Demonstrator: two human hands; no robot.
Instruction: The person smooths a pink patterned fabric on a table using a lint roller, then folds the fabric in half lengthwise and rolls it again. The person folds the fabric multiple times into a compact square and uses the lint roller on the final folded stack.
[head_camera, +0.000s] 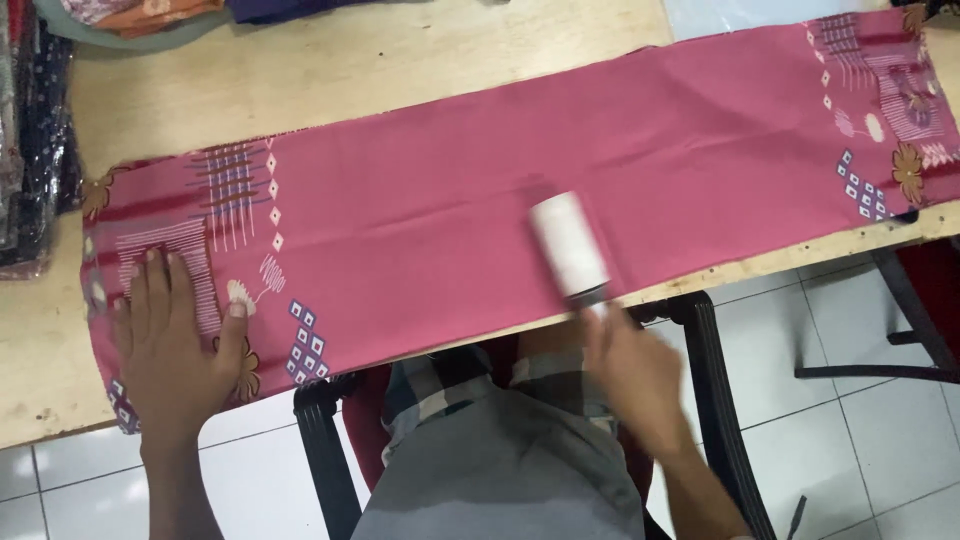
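Pink cloth with patterned ends lies folded flat along the wooden table. Left hand presses it, fingers spread; right hand, blurred, grips a white lint roller on it.

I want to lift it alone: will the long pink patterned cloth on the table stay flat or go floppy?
The long pink patterned cloth is probably floppy: it lies thin and creased. It may slide, since the left hand presses one end down. It looks light.
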